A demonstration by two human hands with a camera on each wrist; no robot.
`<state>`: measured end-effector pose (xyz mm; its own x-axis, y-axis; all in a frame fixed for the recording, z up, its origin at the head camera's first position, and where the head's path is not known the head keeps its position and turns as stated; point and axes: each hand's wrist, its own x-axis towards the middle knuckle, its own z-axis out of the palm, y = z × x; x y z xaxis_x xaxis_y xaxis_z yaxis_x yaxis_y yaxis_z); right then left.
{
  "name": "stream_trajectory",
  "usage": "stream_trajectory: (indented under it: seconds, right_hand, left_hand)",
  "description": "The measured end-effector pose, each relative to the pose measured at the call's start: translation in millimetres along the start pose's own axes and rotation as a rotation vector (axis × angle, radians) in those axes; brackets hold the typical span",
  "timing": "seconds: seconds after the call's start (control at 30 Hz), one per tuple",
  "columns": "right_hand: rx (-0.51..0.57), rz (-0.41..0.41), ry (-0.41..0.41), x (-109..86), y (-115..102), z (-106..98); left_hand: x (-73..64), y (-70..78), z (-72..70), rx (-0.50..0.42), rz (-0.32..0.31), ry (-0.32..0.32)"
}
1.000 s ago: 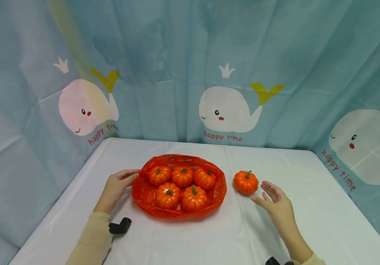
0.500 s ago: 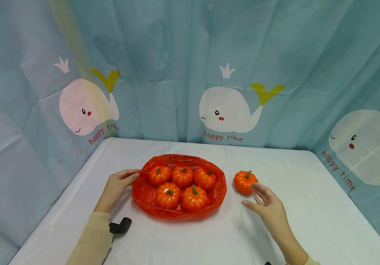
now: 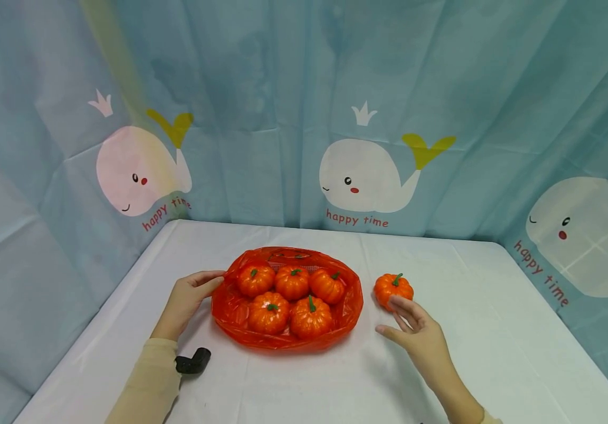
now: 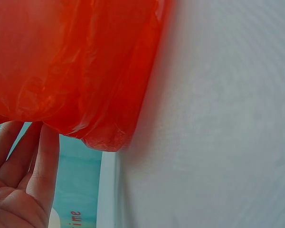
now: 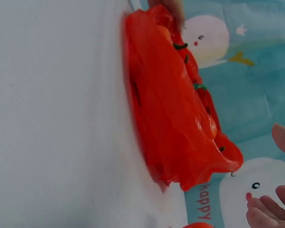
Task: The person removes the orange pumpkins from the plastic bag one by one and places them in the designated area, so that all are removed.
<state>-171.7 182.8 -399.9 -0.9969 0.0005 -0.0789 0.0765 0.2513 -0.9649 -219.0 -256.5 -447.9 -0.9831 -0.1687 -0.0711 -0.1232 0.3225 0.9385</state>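
Observation:
A red plastic bag [image 3: 288, 340] stands on the table with its mouth spread wide. Several small orange pumpkins [image 3: 268, 314] with green stems lie inside it. My left hand [image 3: 187, 300] pinches the bag's left rim; in the left wrist view the tips of its fingers [image 4: 43, 164] are hidden behind the red plastic. Just right of the bag sits a single pumpkin [image 3: 388, 287]. My right hand [image 3: 425, 341] hovers in front of that pumpkin, thumb and fingers spread apart, holding nothing. One of its fingertips overlaps the pumpkin's lower edge; whether they touch I cannot tell.
The white cloth-covered table [image 3: 304, 388] reaches back to a pale blue curtain [image 3: 261, 147] printed with whales. More curtain hangs at both sides. A black bent piece [image 3: 193, 361] sticks out beside my left wrist.
My right hand has moved left, from the lone pumpkin's right side to its front. My left hand, the bag and the pumpkins have stayed in place.

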Motion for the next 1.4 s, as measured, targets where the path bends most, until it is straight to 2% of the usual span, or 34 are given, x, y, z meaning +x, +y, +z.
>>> stream_trajectory:
  seconds: [0.3,0.53,1.4]
  right_hand:
    - [0.045,-0.038,-0.029,-1.4,-3.2,11.5]
    - [0.089,-0.064,-0.065,-0.2,-7.3,20.8]
    - [0.113,-0.098,-0.147,2.6,-16.3,50.1]
  left_hand:
    - [-0.6,0.2,0.4,0.003,-0.018,0.004]
    - [-0.3,1.9,0.4,0.006,-0.009,0.004]
    - [0.7,-1.5,0.3,0.006,-0.004,0.003]
